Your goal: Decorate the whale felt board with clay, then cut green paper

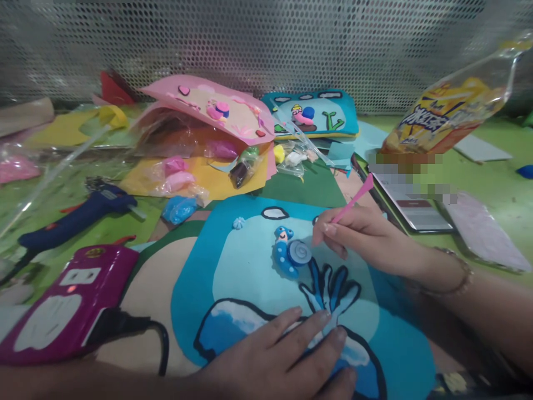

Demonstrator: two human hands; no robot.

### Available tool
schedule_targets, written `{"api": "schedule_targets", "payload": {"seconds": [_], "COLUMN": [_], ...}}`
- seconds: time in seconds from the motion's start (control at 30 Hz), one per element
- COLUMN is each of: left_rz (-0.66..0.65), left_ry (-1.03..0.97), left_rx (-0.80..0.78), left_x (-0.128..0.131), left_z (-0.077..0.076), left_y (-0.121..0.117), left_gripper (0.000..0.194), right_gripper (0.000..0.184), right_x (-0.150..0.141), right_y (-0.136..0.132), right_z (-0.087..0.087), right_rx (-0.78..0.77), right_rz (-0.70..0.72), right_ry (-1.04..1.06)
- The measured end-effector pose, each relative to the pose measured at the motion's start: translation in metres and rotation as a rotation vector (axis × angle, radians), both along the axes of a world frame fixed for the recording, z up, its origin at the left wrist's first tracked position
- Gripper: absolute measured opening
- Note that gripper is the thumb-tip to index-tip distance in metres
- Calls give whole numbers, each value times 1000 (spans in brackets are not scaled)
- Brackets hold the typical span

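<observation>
My left hand (287, 353) lies spread on the blue paper (192, 283), presumably to stop it sliding. My right hand (360, 236) pinches a slim pink tool (353, 201) like a pen, probably for finer control, just beside the snail (283, 256): smooth, clay-like, white-dotted, its shell spiralled, sitting on the paper's pale middle.
</observation>
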State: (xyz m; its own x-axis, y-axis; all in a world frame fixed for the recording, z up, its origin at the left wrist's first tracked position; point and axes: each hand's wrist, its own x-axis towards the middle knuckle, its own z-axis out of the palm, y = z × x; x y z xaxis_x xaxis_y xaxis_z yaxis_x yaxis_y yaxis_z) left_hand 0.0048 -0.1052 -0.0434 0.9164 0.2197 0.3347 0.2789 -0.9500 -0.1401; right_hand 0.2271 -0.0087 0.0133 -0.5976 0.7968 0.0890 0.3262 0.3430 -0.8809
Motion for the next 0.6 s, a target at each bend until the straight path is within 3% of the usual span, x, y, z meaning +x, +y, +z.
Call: {"api": "schedule_targets", "payload": {"seconds": [0.2,0.33,0.6], "left_rz": [2,-11,-19], "left_ry": [-3,-11,-17], "left_rx": [4,36,38], "left_x": [0,0,0], "left_z": [-1,0,1], "left_y": [0,3,3], "left_gripper": [39,38,38], "right_gripper": [37,47,37], "right_x": [-3,-3,-1], "right_y": [2,4,5], "right_z": [6,4,3], "right_rx": [129,191,54], "right_rz": [-27,-51,-120], "right_ry": [-22,9,60]}}
